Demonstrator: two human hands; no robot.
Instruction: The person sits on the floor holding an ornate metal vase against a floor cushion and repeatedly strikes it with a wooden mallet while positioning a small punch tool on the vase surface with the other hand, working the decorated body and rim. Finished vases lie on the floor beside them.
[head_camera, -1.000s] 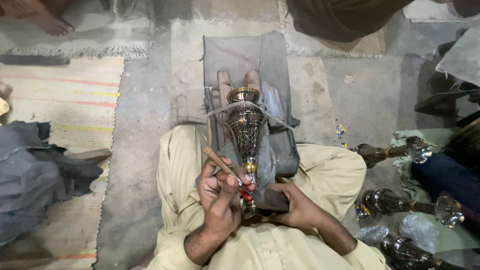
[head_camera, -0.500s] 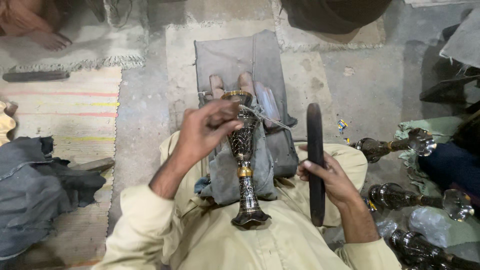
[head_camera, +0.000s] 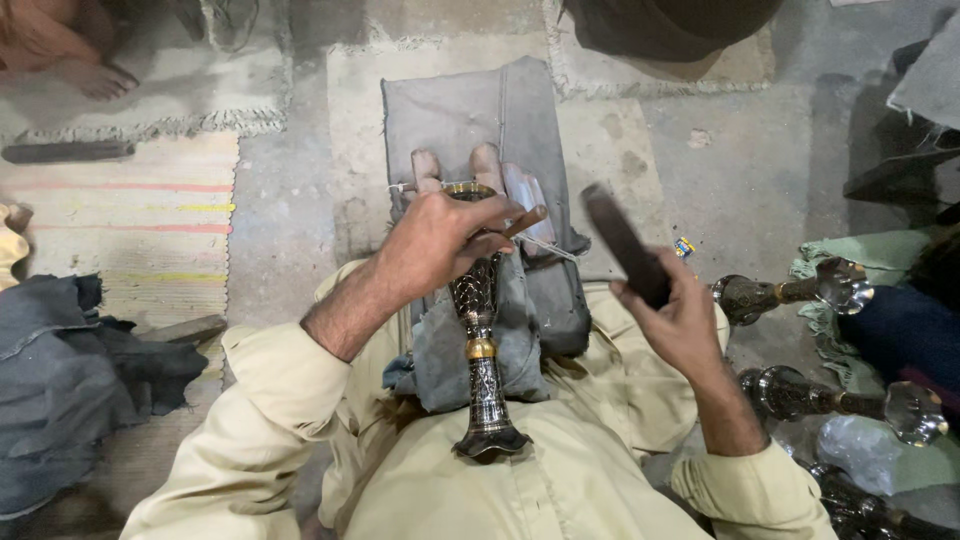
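A dark engraved metal goblet (head_camera: 478, 345) with a gold band lies along my lap on a grey cloth (head_camera: 470, 120), its base toward me and its rim braced by my toes. My left hand (head_camera: 437, 242) rests on the goblet's cup and grips a thin wooden-handled tool (head_camera: 524, 221). My right hand (head_camera: 672, 307) is raised to the right of the goblet, closed on a dark flat bar (head_camera: 622, 242) that slants up and left.
Several similar goblets (head_camera: 790, 292) lie on the floor at right by a green cloth. A dark bundle of fabric (head_camera: 60, 370) sits left on a striped mat. Another person's foot (head_camera: 95, 75) is at top left.
My left hand went from my lap up onto the goblet's cup, still holding the tool. My right hand lifted the dark bar off my lap, out to the right, and has now tilted it.
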